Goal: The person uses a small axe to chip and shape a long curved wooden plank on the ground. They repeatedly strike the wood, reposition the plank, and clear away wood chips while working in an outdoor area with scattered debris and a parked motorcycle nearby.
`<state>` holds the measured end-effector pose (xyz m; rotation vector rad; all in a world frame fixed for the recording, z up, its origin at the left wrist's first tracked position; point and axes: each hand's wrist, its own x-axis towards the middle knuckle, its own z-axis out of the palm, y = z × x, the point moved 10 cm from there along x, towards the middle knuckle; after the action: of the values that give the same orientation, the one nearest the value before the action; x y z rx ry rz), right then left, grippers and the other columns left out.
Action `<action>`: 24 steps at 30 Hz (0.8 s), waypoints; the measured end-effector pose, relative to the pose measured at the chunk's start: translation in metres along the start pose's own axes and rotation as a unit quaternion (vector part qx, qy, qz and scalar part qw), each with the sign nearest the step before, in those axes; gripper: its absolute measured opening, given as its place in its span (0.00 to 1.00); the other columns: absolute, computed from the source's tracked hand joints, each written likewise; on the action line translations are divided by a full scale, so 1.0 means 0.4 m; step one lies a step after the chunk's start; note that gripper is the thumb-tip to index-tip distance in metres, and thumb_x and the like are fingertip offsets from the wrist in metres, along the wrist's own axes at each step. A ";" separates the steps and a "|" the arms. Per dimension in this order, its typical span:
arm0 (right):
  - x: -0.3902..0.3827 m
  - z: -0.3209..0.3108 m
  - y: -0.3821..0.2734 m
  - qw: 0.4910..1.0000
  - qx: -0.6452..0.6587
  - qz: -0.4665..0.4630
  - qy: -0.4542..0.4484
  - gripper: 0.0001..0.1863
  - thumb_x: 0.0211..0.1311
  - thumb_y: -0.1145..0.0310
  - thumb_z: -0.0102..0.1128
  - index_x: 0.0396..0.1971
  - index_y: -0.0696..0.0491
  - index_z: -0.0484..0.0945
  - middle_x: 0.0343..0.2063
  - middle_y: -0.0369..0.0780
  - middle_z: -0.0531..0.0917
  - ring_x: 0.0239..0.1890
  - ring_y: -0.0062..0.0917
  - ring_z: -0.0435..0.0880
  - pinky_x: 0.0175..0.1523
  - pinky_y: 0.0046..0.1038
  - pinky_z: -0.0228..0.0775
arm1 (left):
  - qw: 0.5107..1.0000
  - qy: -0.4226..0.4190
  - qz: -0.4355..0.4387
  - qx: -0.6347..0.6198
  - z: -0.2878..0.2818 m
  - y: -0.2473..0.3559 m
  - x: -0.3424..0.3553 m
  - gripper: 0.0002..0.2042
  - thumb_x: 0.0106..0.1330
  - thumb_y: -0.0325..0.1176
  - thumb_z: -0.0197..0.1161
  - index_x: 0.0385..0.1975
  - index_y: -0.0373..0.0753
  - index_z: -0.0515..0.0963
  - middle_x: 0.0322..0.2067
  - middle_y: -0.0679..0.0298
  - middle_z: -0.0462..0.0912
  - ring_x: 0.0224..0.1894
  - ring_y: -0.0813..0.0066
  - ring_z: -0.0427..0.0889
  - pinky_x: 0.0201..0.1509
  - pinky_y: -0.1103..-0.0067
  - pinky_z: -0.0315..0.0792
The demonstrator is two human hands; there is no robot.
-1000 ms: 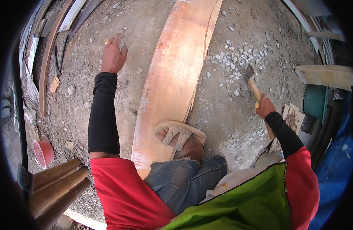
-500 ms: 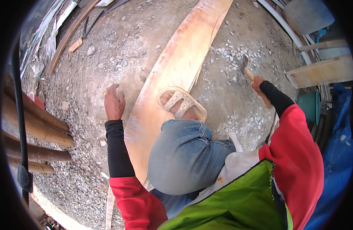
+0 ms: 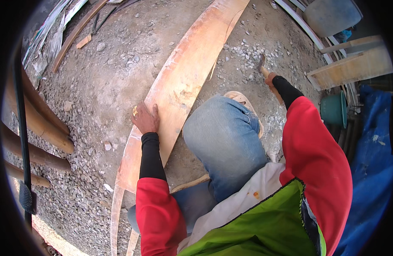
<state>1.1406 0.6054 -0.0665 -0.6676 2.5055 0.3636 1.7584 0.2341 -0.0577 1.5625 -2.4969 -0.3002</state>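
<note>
My left hand (image 3: 145, 117) rests on the left edge of a long pale plywood strip (image 3: 183, 72), fingers apart, with a small yellowish bit on its fingers that I cannot make out. Over the gritty ground at the right, my right hand (image 3: 271, 80) is closed round the wooden handle of a short tool (image 3: 261, 64) with a dark metal head, like a hatchet. My bent knee (image 3: 222, 136) is right of the strip, the sandaled foot (image 3: 241, 100) beside it on the ground. Narrow offcuts (image 3: 117, 213) lie by the strip's lower end.
Several brown poles (image 3: 47, 123) and a black upright rod (image 3: 21, 128) stand at the left. Boards (image 3: 350, 68), a teal bucket (image 3: 333, 110), a pale container (image 3: 331, 17) and a blue tarp (image 3: 371, 170) line the right. Plastic sheeting (image 3: 49, 45) and timber (image 3: 79, 30) lie upper left.
My left hand has moved right onto the plywood. My foot has come off the strip to its right, with the knee lower. My right hand and tool have risen in the view.
</note>
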 end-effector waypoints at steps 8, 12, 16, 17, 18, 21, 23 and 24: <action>-0.122 -0.010 0.063 0.996 0.080 0.026 -0.034 0.20 0.61 0.66 0.63 0.46 0.67 0.79 0.40 0.57 0.88 0.36 0.46 0.92 0.39 0.42 0.83 | 0.999 0.026 -0.042 0.018 0.017 0.001 -0.001 0.31 0.73 0.58 0.59 0.64 0.38 0.74 0.61 0.50 0.79 0.65 0.49 0.76 0.71 0.50 0.62; -0.132 -0.007 0.091 0.995 0.096 -0.037 -0.004 0.24 0.62 0.67 0.64 0.54 0.68 0.74 0.41 0.58 0.88 0.35 0.47 0.92 0.38 0.44 0.83 | 0.997 0.048 -0.002 0.056 0.003 0.084 0.043 0.33 0.74 0.56 0.60 0.68 0.36 0.71 0.74 0.51 0.67 0.75 0.50 0.67 0.78 0.48 0.53; -0.163 0.076 0.117 0.806 0.553 0.028 -0.208 0.16 0.70 0.66 0.65 0.50 0.58 0.73 0.24 0.40 0.82 0.18 0.29 0.83 0.20 0.34 0.75 | 0.995 0.036 0.089 0.027 0.013 0.345 0.158 0.34 0.74 0.57 0.59 0.70 0.38 0.68 0.75 0.52 0.65 0.75 0.50 0.66 0.79 0.44 0.50; -0.177 0.085 0.102 0.760 0.600 0.032 -0.249 0.17 0.71 0.63 0.66 0.49 0.56 0.73 0.23 0.39 0.81 0.17 0.28 0.82 0.20 0.33 0.75 | 0.991 0.050 0.120 0.024 0.011 0.427 0.187 0.34 0.73 0.57 0.59 0.71 0.38 0.68 0.75 0.53 0.65 0.75 0.50 0.66 0.79 0.44 0.49; -0.191 0.085 0.077 0.708 0.645 0.028 -0.286 0.17 0.72 0.60 0.67 0.49 0.54 0.72 0.22 0.38 0.81 0.16 0.26 0.80 0.20 0.31 0.74 | 0.988 0.053 0.144 0.020 0.019 0.505 0.222 0.35 0.73 0.57 0.59 0.71 0.38 0.68 0.75 0.53 0.65 0.76 0.51 0.65 0.79 0.44 0.49; -0.212 0.087 0.016 0.694 0.626 0.021 -0.356 0.19 0.71 0.60 0.65 0.52 0.54 0.73 0.25 0.39 0.80 0.18 0.26 0.79 0.24 0.32 0.75 | 0.982 0.047 0.181 0.018 0.066 0.719 0.342 0.36 0.73 0.58 0.59 0.71 0.38 0.68 0.75 0.54 0.65 0.77 0.51 0.63 0.80 0.43 0.48; -0.197 0.069 -0.006 0.760 0.526 -0.025 -0.380 0.19 0.68 0.59 0.66 0.50 0.57 0.77 0.28 0.43 0.84 0.25 0.34 0.86 0.29 0.38 0.79 | 0.981 0.038 0.191 0.012 0.110 0.844 0.419 0.36 0.72 0.59 0.59 0.71 0.39 0.69 0.75 0.55 0.65 0.77 0.50 0.63 0.80 0.43 0.48; -0.151 0.010 -0.025 0.888 0.336 -0.158 -0.269 0.19 0.67 0.60 0.66 0.50 0.58 0.78 0.30 0.46 0.85 0.29 0.40 0.88 0.34 0.42 0.81 | 0.979 0.041 0.200 0.012 0.129 0.906 0.453 0.37 0.72 0.61 0.59 0.72 0.39 0.69 0.75 0.55 0.64 0.74 0.48 0.67 0.80 0.43 0.47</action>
<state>1.1925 0.6217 -0.0380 -0.5654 1.7688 -0.3880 1.3536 0.2293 -0.0035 1.0187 -2.6764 -0.1437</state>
